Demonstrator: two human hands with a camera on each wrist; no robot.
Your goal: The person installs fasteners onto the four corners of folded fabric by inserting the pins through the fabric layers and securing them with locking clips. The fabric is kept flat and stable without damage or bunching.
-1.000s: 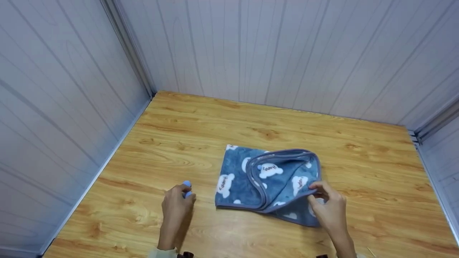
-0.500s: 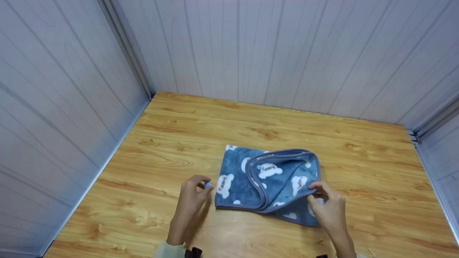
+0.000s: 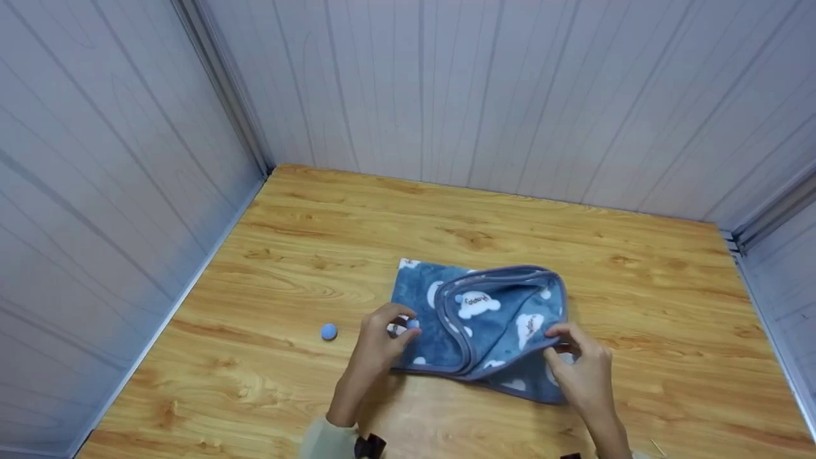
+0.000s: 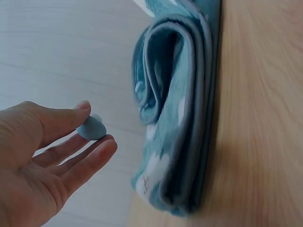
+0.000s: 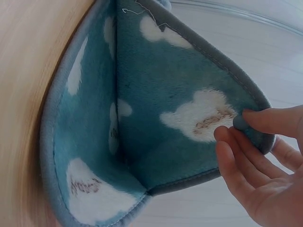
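From afar, my left hand pinches a blue knob in its fingers near the blanket, well short of the desk's back edge; my right hand's fingers pinch a raised corner. Bringing knob to cloth seems in hand; next likely calls for a steady corner.

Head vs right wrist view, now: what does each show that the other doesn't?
Only head: the left hand pinching a small blue piece, and another round blue piece alone on the table.

Only right wrist: a loose white thread by the upper edge of the blanket, and fine stitching along its grey trim.

Both: the right hand at the blanket's lifted corner, printed white shapes on the blanket, part of the table, and pale wall.
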